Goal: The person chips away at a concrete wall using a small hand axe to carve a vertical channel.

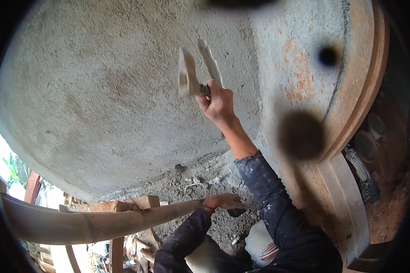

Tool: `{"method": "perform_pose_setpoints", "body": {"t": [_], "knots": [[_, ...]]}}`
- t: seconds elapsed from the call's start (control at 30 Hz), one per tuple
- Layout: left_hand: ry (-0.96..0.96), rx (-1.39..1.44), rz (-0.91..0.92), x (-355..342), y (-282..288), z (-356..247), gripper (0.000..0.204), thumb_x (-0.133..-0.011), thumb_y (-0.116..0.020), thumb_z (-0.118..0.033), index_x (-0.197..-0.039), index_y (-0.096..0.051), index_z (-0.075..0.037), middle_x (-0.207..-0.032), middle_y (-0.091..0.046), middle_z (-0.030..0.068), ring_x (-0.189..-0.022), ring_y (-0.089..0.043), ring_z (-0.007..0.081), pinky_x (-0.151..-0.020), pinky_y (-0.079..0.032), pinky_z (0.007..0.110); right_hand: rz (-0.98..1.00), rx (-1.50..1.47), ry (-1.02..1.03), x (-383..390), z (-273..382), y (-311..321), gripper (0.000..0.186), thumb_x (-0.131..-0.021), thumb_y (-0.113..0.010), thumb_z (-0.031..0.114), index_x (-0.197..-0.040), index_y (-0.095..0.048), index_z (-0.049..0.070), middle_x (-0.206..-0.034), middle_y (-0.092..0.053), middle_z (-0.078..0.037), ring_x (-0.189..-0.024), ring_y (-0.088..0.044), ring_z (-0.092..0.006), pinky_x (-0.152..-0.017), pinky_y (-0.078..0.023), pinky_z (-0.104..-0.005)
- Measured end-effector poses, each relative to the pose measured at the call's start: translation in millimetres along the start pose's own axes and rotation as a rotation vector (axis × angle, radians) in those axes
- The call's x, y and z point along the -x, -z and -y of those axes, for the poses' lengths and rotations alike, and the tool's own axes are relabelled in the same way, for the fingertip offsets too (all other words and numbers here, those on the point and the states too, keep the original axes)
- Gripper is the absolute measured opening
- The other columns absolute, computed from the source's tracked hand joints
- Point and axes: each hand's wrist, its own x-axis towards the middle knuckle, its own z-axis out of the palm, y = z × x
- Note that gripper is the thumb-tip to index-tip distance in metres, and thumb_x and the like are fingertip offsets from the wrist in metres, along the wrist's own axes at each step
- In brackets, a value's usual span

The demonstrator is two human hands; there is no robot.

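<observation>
My right hand [218, 102] is raised in front of the rough grey plastered wall [123, 91], its fingers wrapped round the handle of a mortar-coated trowel [188, 75]. The trowel's broad head points up and to the left of the fist. Beside it, a narrow groove-like mark [209, 61] runs down the plaster to my knuckles. Lower down, my left hand [223, 200] reaches past the end of a thick bamboo pole [100, 224]. Its fingers curl over a dark piece [237, 212] just above the rubble; what that piece is cannot be made out.
A curved, partly painted brick-red ledge [360, 91] borders the wall on the right. Loose mortar and rubble [173, 227] lie along the wall's foot, with a bent wire [193, 185] in it. A wooden beam [136, 203] meets the pole. A shoe [362, 175] lies at far right.
</observation>
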Motion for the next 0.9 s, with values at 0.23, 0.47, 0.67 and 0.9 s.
{"method": "perform_pose_setpoints", "body": {"t": [0.23, 0.47, 0.67, 0.9], "knots": [[0.042, 0.029, 0.046, 9, 1, -7, 0.076, -0.083, -0.049, -0.069, -0.114, -0.058, 0.0, -0.106, -0.063, 0.0149, -0.098, -0.06, 0.0246, -0.085, -0.046, 0.038, 0.169, 0.227, -0.73, 28, -26, -6, 0.045, -0.095, -0.047, 0.044, -0.087, -0.057, 0.001, -0.053, -0.058, -0.016, -0.049, -0.062, -0.0318, -0.042, -0.045, -0.0402], [-0.011, 0.009, -0.003, 4, 0, -3, 0.074, -0.084, -0.048, -0.069, -0.111, -0.06, -0.001, -0.104, -0.064, 0.0142, -0.095, -0.061, 0.0246, -0.082, -0.047, 0.038, 0.006, 0.027, -0.146, 21, -25, 7, 0.034, -0.09, -0.06, 0.035, -0.077, -0.051, 0.006, -0.053, -0.055, -0.009, -0.045, -0.059, -0.0275, -0.042, -0.046, -0.0377], [-0.019, -0.011, -0.01, 7, 7, -7, 0.071, -0.085, -0.05, -0.065, -0.116, -0.057, -0.002, -0.103, -0.063, 0.0143, -0.095, -0.059, 0.0232, -0.083, -0.046, 0.038, 0.236, 0.067, -0.725, 20, -22, 7, 0.038, -0.095, -0.051, 0.035, -0.093, -0.057, -0.002, -0.055, -0.053, -0.015, -0.046, -0.055, -0.0269, -0.043, -0.039, -0.0316], [0.046, -0.033, 0.048, 6, 5, -17, 0.074, -0.083, -0.051, -0.067, -0.114, -0.058, -0.001, -0.104, -0.064, 0.0135, -0.093, -0.06, 0.0241, -0.082, -0.048, 0.038, -0.224, -0.009, 0.223, -11, -4, 12, 0.027, -0.092, -0.057, 0.028, -0.08, -0.049, 0.005, -0.053, -0.051, -0.009, -0.043, -0.058, -0.0251, -0.04, -0.043, -0.0335]]}}
